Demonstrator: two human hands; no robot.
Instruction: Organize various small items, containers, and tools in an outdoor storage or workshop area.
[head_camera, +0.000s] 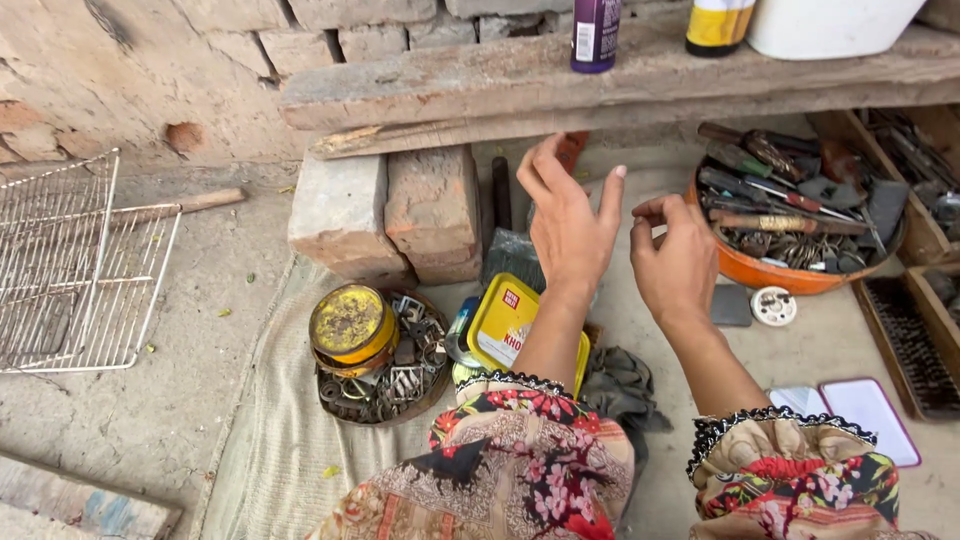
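My left hand (568, 225) hovers open, my right hand (675, 262) loosely curled and empty, reaching toward the round orange bowl of rusty tools (745, 268); next comes picking.

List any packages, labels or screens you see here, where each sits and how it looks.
Yellow tin: flat, rectangular, red label patch, on the cloth under the left hand.
Round tin: yellow, worn lid, beside it.
Purple bottle: white label, on the plank.
Yellow can: black band, on the plank.
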